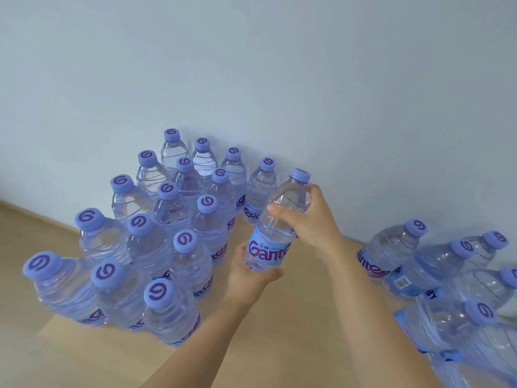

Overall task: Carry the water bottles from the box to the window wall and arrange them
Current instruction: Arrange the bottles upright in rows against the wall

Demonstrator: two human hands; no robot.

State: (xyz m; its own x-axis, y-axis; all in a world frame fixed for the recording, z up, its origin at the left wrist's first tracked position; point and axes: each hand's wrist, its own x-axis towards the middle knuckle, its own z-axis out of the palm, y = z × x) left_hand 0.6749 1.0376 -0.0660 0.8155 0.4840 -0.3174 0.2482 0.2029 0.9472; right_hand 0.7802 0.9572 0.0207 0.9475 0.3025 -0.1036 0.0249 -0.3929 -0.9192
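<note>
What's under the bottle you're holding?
Under the held bottle the left hand cups its base, above bare wood floor. The right hand grips its shoulder. The base itself is hidden.

A single head-worn camera looks forward and steeply down from above the wooden floor, facing a pale wall. It sits close: both forearms reach in from the lower edge, wide-angle bending the margins.

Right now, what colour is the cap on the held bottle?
Light purple-blue cap on the held bottle, clearest in the head view.
</note>
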